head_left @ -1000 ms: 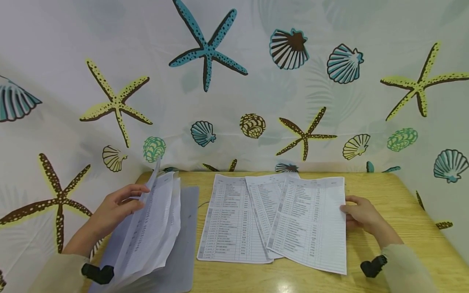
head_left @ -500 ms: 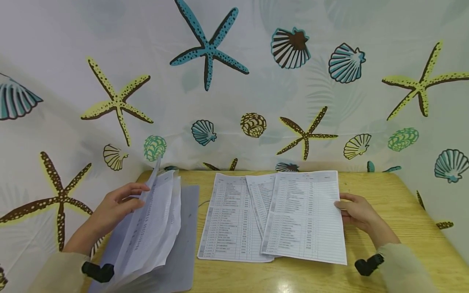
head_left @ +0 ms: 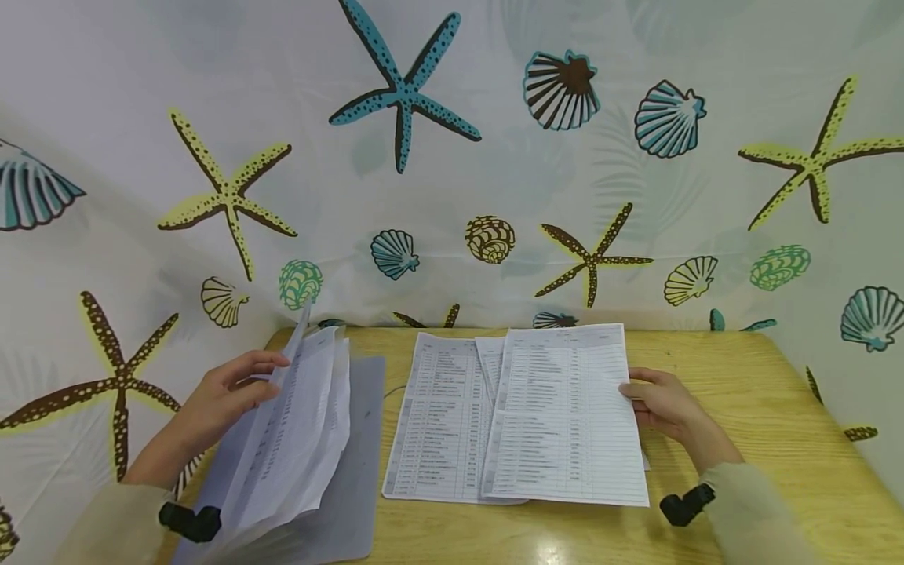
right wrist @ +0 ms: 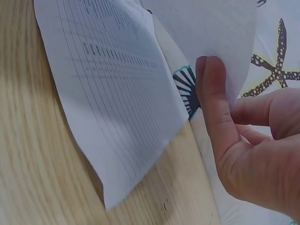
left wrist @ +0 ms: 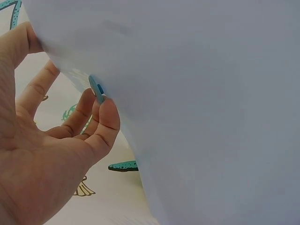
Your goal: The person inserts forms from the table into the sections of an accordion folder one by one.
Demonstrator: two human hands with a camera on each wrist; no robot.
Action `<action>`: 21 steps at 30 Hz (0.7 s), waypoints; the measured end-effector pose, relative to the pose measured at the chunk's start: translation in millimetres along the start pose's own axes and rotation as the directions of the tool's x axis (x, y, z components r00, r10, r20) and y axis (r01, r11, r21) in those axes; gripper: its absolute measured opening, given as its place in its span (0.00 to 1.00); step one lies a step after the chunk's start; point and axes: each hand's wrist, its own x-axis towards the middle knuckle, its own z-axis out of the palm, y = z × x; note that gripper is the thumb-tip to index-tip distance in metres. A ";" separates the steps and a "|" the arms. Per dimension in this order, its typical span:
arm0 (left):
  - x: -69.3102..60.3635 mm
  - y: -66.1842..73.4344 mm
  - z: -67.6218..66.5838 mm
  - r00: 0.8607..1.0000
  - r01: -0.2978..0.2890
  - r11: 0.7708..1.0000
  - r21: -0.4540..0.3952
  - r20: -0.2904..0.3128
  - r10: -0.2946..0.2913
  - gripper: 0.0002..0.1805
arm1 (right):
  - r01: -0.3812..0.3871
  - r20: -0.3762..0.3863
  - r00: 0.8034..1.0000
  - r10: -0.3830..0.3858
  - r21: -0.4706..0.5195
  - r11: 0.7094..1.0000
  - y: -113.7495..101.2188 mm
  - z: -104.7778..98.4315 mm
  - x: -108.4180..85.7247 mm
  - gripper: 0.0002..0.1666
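Note:
At the left, my left hand [head_left: 222, 396] grips the raised cover edge of a grey-blue plastic folder [head_left: 362, 471]. White printed sheets [head_left: 307, 424] stand fanned inside it. The left wrist view shows a small blue snap button [left wrist: 96, 88] on that edge, beside the curled fingers. My right hand [head_left: 667, 404] pinches the right edge of a printed sheet [head_left: 561, 416], thumb on its near face. This sheet is lifted over other papers. Under it, another printed sheet [right wrist: 112, 103] lies on the table, mostly hidden in the head view.
A further printed sheet [head_left: 438, 424] lies flat between the folder and the held sheet. Everything rests on a wooden table [head_left: 749, 377]. A cloth with starfish and shells [head_left: 494, 157] hangs behind and at both sides. A thin cord [head_left: 394, 390] shows beside the folder.
My right hand has moved left with the printed sheet, which is now straighter and covers more of the sheets beneath. The left hand and folder have stayed put.

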 end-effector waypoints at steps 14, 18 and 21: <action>-0.4 -1.4 2.5 0.999 -0.041 0.999 -0.036 -0.006 0.041 0.19 | 0.010 0.058 0.998 -0.013 0.048 0.999 -6.3 45.8 17.9 0.35; -0.1 -2.6 1.6 0.999 -0.049 0.998 -0.029 -0.007 0.049 0.19 | 0.016 0.066 0.998 -0.020 0.058 0.998 -9.8 57.6 24.0 0.34; -0.2 -2.4 1.1 0.999 -0.043 0.999 -0.015 -0.005 0.043 0.19 | 0.019 0.071 0.997 -0.023 0.061 0.998 -12.0 67.6 28.9 0.33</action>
